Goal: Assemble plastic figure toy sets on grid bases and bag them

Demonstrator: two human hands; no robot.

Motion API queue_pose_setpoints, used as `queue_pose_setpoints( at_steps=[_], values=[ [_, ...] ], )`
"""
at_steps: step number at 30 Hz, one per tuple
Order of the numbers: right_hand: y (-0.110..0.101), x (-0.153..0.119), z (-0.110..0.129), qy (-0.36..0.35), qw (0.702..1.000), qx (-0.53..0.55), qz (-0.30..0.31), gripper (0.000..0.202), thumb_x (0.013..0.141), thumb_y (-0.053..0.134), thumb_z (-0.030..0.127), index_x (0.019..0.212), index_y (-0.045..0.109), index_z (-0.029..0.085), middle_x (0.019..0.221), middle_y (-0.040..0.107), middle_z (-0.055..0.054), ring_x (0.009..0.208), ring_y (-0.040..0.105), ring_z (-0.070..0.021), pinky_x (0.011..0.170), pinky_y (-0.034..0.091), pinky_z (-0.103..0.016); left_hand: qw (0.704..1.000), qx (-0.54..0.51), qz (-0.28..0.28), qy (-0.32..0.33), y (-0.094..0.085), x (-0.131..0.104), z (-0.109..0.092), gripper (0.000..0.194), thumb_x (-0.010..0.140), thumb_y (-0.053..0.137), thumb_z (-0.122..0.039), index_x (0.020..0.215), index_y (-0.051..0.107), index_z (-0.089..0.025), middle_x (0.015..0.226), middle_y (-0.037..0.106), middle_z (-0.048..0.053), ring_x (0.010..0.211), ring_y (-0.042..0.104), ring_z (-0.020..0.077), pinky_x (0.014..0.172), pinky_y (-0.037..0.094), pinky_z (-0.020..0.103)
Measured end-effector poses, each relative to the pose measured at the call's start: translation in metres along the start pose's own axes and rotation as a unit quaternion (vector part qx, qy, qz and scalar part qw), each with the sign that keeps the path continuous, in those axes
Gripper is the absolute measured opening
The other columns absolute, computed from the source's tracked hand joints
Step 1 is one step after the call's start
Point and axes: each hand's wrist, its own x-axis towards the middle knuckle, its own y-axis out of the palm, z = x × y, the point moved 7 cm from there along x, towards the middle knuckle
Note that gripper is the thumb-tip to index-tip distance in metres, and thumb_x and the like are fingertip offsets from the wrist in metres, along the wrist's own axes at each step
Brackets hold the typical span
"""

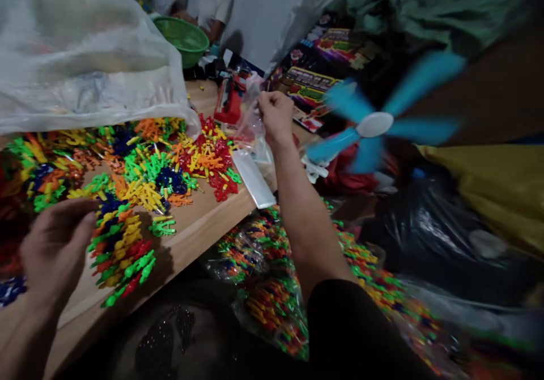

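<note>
My left hand (57, 250) is at the table's left, fingers curled and closed around the end of a stacked bundle of colourful plastic figures (121, 250). My right hand (276, 114) reaches over the far edge, fingertips pinched on a clear plastic bag (253, 114). Beside that bag a red device (229, 99) stands on the table. A heap of loose green, yellow, orange, red and blue figures (147, 165) spreads across the wooden table (204, 221). Below my right hand, a flat stack of clear bags (254, 179) lies at the table's edge.
A blue-bladed fan (374, 125) stands right of my right forearm, its blades blurred. Filled bags of figures (276, 306) lie below the table. A white sack (93, 57) covers the back left. Behind are a green basin (182, 37) and a person (212, 6).
</note>
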Motion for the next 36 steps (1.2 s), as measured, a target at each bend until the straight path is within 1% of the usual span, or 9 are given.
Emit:
queue_pose_setpoints(
  at_steps=[5,9,13,16,21,27,29,32,36],
  values=[
    [0.067,-0.053,0.077,-0.058,0.977,0.174,0.111,0.048,0.102,0.06,0.067,0.091,0.066,0.021,0.081,0.064,0.002,0.077,0.067,-0.0128,0.073,0.056,-0.028,0.961,-0.15,0.218,-0.08,0.086,0.007,-0.002,0.066,0.07,0.09,-0.073,0.111,0.08,-0.022,0.112,0.081,0.015,0.108,0.078,0.0333,0.098,0.066,0.056],
    [0.112,-0.104,0.135,-0.046,0.948,0.259,0.178,0.05,0.098,0.061,0.073,0.091,0.065,0.023,0.086,0.068,0.0,0.076,0.065,-0.0126,0.07,0.057,-0.027,0.909,-0.247,0.294,-0.162,0.118,0.012,0.006,0.075,0.066,0.09,-0.08,0.111,0.081,-0.02,0.128,0.077,0.02,0.121,0.074,0.0354,0.098,0.064,0.054],
    [0.148,-0.155,0.171,-0.032,0.914,0.308,0.264,0.054,0.092,0.067,0.079,0.091,0.064,0.025,0.085,0.068,0.0,0.073,0.061,-0.0129,0.066,0.054,-0.026,0.898,-0.307,0.27,-0.162,0.102,0.027,0.007,0.075,0.066,0.091,-0.078,0.114,0.08,-0.021,0.132,0.076,0.018,0.124,0.073,0.0321,0.099,0.064,0.048],
    [0.165,-0.186,0.184,-0.032,0.892,0.326,0.311,0.06,0.084,0.072,0.083,0.087,0.064,0.024,0.082,0.068,0.001,0.072,0.059,-0.013,0.067,0.052,-0.027,0.906,-0.315,0.231,-0.163,0.079,0.033,0.007,0.07,0.066,0.092,-0.075,0.107,0.081,-0.02,0.116,0.081,0.015,0.107,0.078,0.0304,0.095,0.064,0.048],
    [0.179,-0.224,0.187,0.004,0.869,0.336,0.363,0.059,0.079,0.079,0.079,0.082,0.066,0.022,0.076,0.067,0.002,0.068,0.056,-0.0114,0.067,0.049,-0.026,0.937,-0.29,0.134,-0.142,0.049,0.036,0.013,0.054,0.057,0.102,-0.059,0.083,0.078,-0.018,0.081,0.078,0.004,0.077,0.073,0.0178,0.084,0.061,0.033],
    [0.187,-0.243,0.18,0.033,0.849,0.344,0.399,0.057,0.078,0.082,0.077,0.081,0.067,0.022,0.074,0.067,0.003,0.066,0.055,-0.0108,0.065,0.047,-0.026,0.975,-0.208,0.05,-0.052,0.032,0.042,0.013,0.053,0.06,0.099,-0.059,0.065,0.065,-0.018,0.061,0.061,-0.003,0.06,0.055,0.0111,0.064,0.048,0.025],
    [0.188,-0.239,0.178,0.044,0.843,0.364,0.393,0.057,0.077,0.083,0.076,0.081,0.065,0.023,0.072,0.065,0.004,0.065,0.055,-0.0104,0.063,0.047,-0.025,0.975,-0.211,0.059,-0.034,0.032,0.046,0.013,0.056,0.064,0.096,-0.065,0.073,0.066,-0.018,0.072,0.066,-0.001,0.07,0.061,0.0133,0.071,0.05,0.025],
    [0.187,-0.216,0.181,0.065,0.827,0.425,0.361,0.055,0.077,0.086,0.073,0.082,0.062,0.024,0.074,0.064,0.005,0.063,0.055,-0.0098,0.061,0.049,-0.024,0.973,-0.225,0.028,-0.027,0.027,0.055,0.022,0.071,0.063,0.093,-0.075,0.105,0.07,-0.022,0.119,0.073,0.007,0.112,0.067,0.0213,0.096,0.054,0.03],
    [0.185,-0.17,0.189,0.097,0.814,0.481,0.31,0.04,0.086,0.085,0.059,0.087,0.063,0.026,0.081,0.069,0.004,0.076,0.066,-0.0137,0.068,0.059,-0.026,0.961,-0.257,-0.018,-0.099,0.024,0.062,0.049,0.103,0.056,0.101,-0.067,0.141,0.055,-0.033,0.169,0.042,0.01,0.156,0.043,0.0287,0.12,0.044,0.037]
  ],
)
